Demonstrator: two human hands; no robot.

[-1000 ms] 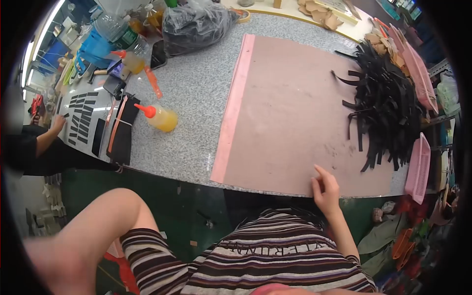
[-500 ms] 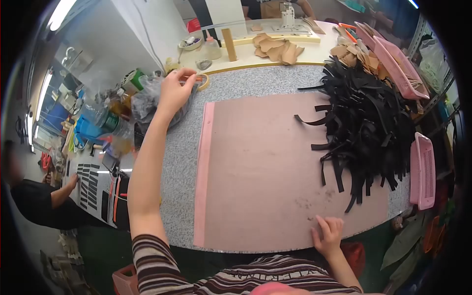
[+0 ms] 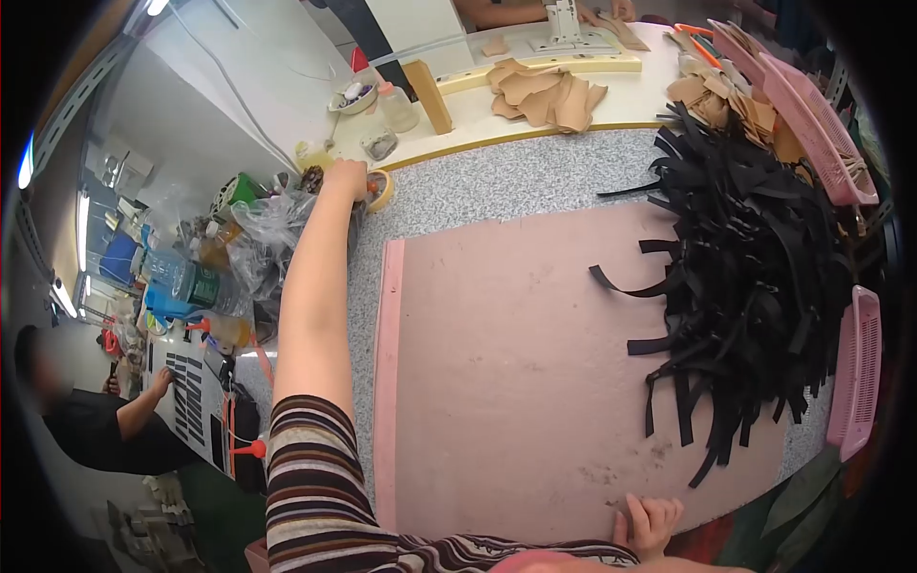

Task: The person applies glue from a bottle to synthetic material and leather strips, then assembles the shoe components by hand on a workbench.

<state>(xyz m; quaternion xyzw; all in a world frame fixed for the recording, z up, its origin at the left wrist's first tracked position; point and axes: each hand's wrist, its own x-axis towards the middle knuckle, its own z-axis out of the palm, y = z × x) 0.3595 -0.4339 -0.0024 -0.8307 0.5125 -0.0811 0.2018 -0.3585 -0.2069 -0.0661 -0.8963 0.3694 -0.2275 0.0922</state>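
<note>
My left hand (image 3: 346,179) is stretched to the far left of the table, its fingers curled down and closed. Whatever they hold is hidden. Right beside it lies a roll of tape (image 3: 381,194), and a small dark brown item (image 3: 312,179) sits on its other side. At the near edge of a pinkish-brown mat (image 3: 497,382), my right hand (image 3: 651,523) rests with loosely bent fingers apart, holding nothing. A large heap of black straps (image 3: 745,267) covers the mat's right side, some ends reaching toward its middle.
Clear plastic bags (image 3: 272,234) and a large bottle (image 3: 205,286) stand left. Tan leather pieces (image 3: 549,94) lie on the back ledge near a sewing machine (image 3: 564,24). Pink baskets (image 3: 855,372) line the right. One co-worker (image 3: 105,420) is at left, another person's arms behind.
My left hand has reached farther forward and down beside the tape roll, and its fingers have closed. My right hand stays at the mat's near edge. The view has shifted.
</note>
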